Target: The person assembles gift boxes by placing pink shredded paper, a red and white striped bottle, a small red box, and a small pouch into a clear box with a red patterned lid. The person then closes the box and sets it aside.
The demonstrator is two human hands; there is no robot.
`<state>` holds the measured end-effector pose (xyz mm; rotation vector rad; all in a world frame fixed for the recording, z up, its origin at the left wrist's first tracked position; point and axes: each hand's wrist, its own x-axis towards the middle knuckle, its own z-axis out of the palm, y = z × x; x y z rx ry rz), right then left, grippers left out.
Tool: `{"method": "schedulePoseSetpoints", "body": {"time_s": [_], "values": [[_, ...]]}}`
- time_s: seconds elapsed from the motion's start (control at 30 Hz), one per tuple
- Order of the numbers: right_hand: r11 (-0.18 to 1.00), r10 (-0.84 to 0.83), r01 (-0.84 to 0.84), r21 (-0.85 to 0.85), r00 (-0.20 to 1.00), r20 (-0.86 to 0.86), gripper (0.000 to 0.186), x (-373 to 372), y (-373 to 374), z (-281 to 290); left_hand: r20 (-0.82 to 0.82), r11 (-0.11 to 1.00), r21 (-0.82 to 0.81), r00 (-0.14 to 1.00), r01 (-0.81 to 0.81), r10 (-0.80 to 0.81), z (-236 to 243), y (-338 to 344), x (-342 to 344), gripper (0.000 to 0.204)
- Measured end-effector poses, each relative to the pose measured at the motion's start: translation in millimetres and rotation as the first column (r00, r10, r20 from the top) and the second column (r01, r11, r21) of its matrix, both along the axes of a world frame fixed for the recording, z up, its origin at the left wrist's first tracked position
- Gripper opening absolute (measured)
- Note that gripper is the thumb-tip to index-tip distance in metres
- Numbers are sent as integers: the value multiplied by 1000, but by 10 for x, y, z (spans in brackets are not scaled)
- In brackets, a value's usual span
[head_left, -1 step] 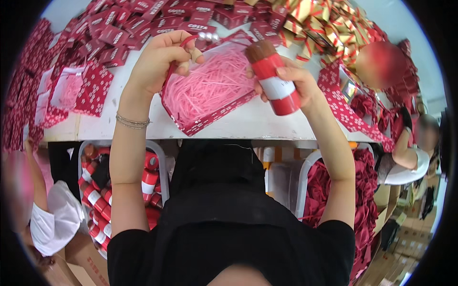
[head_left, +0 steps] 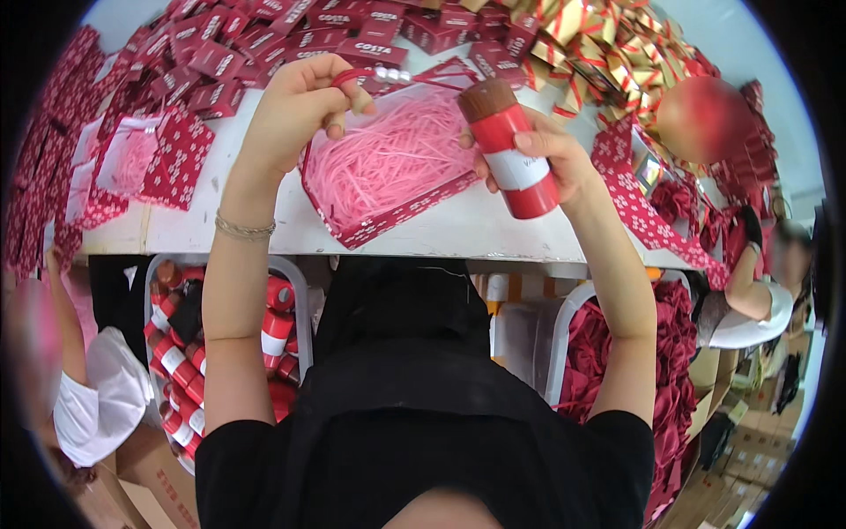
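My right hand [head_left: 546, 154] is wrapped round a red cylindrical bottle [head_left: 525, 201] with a brown wood-look cap and a white label, tilted above the right side of a gift box. The box [head_left: 388, 226], dark red with white flowers, stands open on the table, filled with pink shredded paper [head_left: 388, 159]. My left hand [head_left: 308, 106] is over the box's far left corner, its fingers pinching a red cord handle [head_left: 357, 75] strung with pearl-like beads [head_left: 388, 76]. The cord runs right toward the bottle's cap; where it ends is hidden.
Small dark red boxes [head_left: 218, 60] and gold boxes with red ribbon [head_left: 577, 31] are heaped at the back. Below the table edge stand a bin of red bottles [head_left: 304, 300] and a bin of dark red satin [head_left: 557, 335]. Co-workers [head_left: 101, 397] sit at both sides.
The beaded cord now stretches right from my left hand toward the bottle. My right hand and the bottle have shifted slightly right and down.
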<state>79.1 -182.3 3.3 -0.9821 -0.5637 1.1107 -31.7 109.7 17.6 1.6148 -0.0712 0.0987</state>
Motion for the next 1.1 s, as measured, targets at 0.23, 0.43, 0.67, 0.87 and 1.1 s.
{"method": "schedulePoseSetpoints", "body": {"time_s": [0.23,0.43,0.67,0.87,1.1], "values": [[935,110,-11,-355,959,260,65,-281,556,247,364,766,285,804,-577,470,-605,280,26,11],[878,-29,17,-478,999,-18,45,-304,998,103,290,851,80,829,-520,479,-710,-170,192,20],[922,-197,105,-372,955,-220,36,-456,923,-221,221,874,55,860,-482,460,-639,-459,112,19],[872,-132,77,-483,988,-81,31,-640,1006,-321,236,871,-159,839,-465,491,-699,-602,114,20],[726,247,-19,-687,940,235,54,-577,1001,-256,245,882,-182,849,-434,468,-693,-613,61,17]]}}
